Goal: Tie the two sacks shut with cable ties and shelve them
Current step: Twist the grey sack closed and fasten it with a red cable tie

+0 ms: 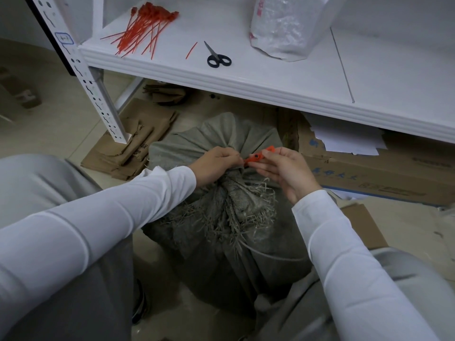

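Observation:
A grey woven sack [221,232] stands on the floor between my knees, its frayed mouth gathered into a neck. A red cable tie [258,156] lies against that neck. My left hand [214,163] grips the gathered neck and pinches the tie's strap end. My right hand [283,168] pinches the tie's flat red head between thumb and fingers. A white plastic sack [283,25] stands on the white shelf [246,80] above.
A bundle of red cable ties [142,28], one loose red strip [191,50] and black-handled scissors [216,56] lie on the shelf. Flattened cardboard [138,143] and a cardboard box with papers [381,168] sit under it. The shelf's perforated post [98,94] stands at left.

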Demonstrator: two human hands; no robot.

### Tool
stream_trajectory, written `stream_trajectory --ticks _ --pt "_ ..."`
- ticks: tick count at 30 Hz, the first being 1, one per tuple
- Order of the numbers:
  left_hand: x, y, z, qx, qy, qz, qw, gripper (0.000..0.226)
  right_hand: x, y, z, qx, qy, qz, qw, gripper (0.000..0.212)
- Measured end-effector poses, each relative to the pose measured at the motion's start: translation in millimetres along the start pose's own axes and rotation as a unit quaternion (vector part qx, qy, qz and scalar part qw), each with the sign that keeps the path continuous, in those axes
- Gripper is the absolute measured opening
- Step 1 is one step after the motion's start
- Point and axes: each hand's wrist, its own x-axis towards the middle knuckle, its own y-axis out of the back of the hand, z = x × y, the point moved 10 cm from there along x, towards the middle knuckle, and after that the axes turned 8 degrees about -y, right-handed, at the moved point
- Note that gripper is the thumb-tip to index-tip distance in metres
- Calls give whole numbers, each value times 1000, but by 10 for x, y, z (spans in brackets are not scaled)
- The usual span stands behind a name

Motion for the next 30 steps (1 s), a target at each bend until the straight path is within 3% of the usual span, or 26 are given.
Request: stream_trajectory --ticks 8,11,13,17,21,30 --pt "-27 3 3 -42 19 12 999 22 15 -14 -27 -21 17 2 1000 12" --pt "-35 17 9 -56 19 24 998 31 22 -11 -26 -17 17 4 1000 11" --pt "-44 13 25 -57 16 27 998 24 17 -20 -31 -18 18 3 1000 12" --pt "-47 31 33 -42 19 33 998 34 4 -38 -48 -33 25 3 999 12" --pt "-59 30 91 -26 5 33 999 21 -17 -55 -67 -48 36 8 998 16" --pt "-74 7 176 14 -29 8 999 31 -15 -134 69 -42 27 3 999 17"
